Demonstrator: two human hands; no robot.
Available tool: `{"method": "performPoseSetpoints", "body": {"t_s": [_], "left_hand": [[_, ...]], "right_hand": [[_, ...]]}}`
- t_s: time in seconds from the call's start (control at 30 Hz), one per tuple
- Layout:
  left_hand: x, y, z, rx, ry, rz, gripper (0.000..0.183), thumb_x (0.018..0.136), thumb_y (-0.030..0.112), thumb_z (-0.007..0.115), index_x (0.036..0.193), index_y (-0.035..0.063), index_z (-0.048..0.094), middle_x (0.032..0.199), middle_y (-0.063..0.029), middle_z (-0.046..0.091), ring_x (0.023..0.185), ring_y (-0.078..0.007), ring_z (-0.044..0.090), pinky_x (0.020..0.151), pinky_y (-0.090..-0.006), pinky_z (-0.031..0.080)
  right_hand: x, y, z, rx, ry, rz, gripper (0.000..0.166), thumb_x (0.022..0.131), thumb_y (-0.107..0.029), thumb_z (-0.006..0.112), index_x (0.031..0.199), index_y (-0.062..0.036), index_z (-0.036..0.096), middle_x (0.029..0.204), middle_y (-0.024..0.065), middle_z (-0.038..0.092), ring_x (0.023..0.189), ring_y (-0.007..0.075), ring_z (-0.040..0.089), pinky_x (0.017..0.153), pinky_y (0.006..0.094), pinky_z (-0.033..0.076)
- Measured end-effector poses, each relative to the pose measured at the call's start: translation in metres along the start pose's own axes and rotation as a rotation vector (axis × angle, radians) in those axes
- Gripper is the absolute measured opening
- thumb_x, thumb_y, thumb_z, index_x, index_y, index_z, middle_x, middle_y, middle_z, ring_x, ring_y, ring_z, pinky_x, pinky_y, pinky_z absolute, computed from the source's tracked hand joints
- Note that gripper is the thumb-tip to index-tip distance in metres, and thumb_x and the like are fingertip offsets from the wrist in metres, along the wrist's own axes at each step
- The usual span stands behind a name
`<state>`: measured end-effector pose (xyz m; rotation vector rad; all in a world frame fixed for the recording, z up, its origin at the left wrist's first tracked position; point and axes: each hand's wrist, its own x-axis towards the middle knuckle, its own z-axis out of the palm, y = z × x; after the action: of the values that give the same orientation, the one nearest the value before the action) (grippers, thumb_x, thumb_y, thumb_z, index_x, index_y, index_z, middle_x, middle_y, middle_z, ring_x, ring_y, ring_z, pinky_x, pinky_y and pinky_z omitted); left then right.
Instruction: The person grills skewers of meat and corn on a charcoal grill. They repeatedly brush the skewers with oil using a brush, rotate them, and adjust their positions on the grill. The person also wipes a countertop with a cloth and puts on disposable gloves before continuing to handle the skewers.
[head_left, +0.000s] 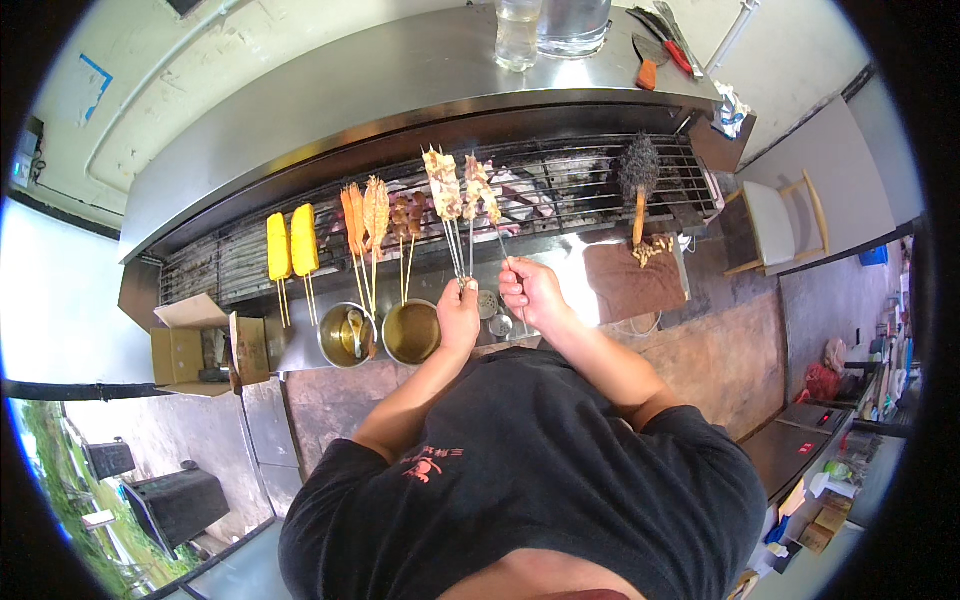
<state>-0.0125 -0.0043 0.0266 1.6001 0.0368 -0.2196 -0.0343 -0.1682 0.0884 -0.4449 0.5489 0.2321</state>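
Note:
My left hand (459, 311) grips the handle ends of several metal skewers. Their pale meat pieces (444, 184) lie over the charcoal grill grate (585, 169). My right hand (534, 292) pinches a single metal skewer, whose meat (490, 202) is just right of that bunch. To the left, skewers of dark meat (401, 214), prawns (376, 210) and orange pieces (352, 217) rest on the grate. Farther left are two yellow corn-like blocks (304, 240) on paired sticks. Two metal pots of oily liquid, a left one (323, 341) holding a spoon and a right one (387, 334), stand beside my left hand.
Two shakers (488, 304) sit between my hands. A wire-bristle brush (639, 169) lies on the grate's right end, near a brown cloth (626, 281). Behind, the steel ledge (360, 97) bears a bottle (517, 37) and tools (664, 49). A cardboard box (176, 352) stands left.

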Motion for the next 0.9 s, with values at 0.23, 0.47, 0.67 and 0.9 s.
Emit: {"method": "performPoseSetpoints", "body": {"t_s": [0.23, 0.47, 0.67, 0.9], "left_hand": [[-0.001, 0.009, -0.021, 0.479, 0.044, 0.379, 0.013, 0.097, 0.012, 0.061, 0.093, -0.0010, 0.062, 0.088, -0.0196, 0.064, 0.082, -0.0391, 0.064, 0.075, -0.0454, 0.050], [0.008, 0.027, -0.045, 0.662, -0.054, 0.543, 0.010, 0.095, 0.008, 0.061, 0.097, -0.0020, 0.062, 0.089, -0.0194, 0.061, 0.082, -0.0406, 0.061, 0.073, -0.0479, 0.049], [0.016, 0.029, -0.052, 0.813, -0.091, 0.662, 0.009, 0.093, 0.007, 0.062, 0.097, -0.0004, 0.064, 0.092, -0.0174, 0.062, 0.085, -0.0387, 0.062, 0.076, -0.0473, 0.051], [0.029, 0.030, -0.069, 1.006, -0.095, 0.798, 0.012, 0.090, 0.010, 0.065, 0.100, 0.0027, 0.066, 0.095, -0.0139, 0.062, 0.092, -0.0349, 0.062, 0.079, -0.0457, 0.053]], "right_hand": [[-0.012, -0.048, -0.019, -0.041, -0.003, 0.268, 0.017, 0.103, -0.016, 0.053, 0.090, -0.0050, 0.053, 0.072, -0.0008, 0.046, 0.050, 0.0045, 0.035, 0.034, 0.0178, 0.023], [-0.023, -0.088, -0.037, -0.179, -0.010, 0.315, 0.016, 0.102, -0.013, 0.054, 0.090, -0.0022, 0.052, 0.073, 0.0007, 0.047, 0.050, 0.0035, 0.035, 0.033, 0.0160, 0.022], [-0.019, -0.103, -0.043, -0.486, 0.046, 0.287, 0.014, 0.099, -0.012, 0.057, 0.089, -0.0026, 0.057, 0.070, 0.0003, 0.049, 0.049, 0.0038, 0.036, 0.035, 0.0183, 0.022], [-0.040, -0.130, -0.037, -1.105, 0.204, 0.030, 0.012, 0.092, -0.012, 0.063, 0.081, -0.0067, 0.063, 0.064, -0.0045, 0.052, 0.047, 0.0046, 0.039, 0.040, 0.0229, 0.025]]}}
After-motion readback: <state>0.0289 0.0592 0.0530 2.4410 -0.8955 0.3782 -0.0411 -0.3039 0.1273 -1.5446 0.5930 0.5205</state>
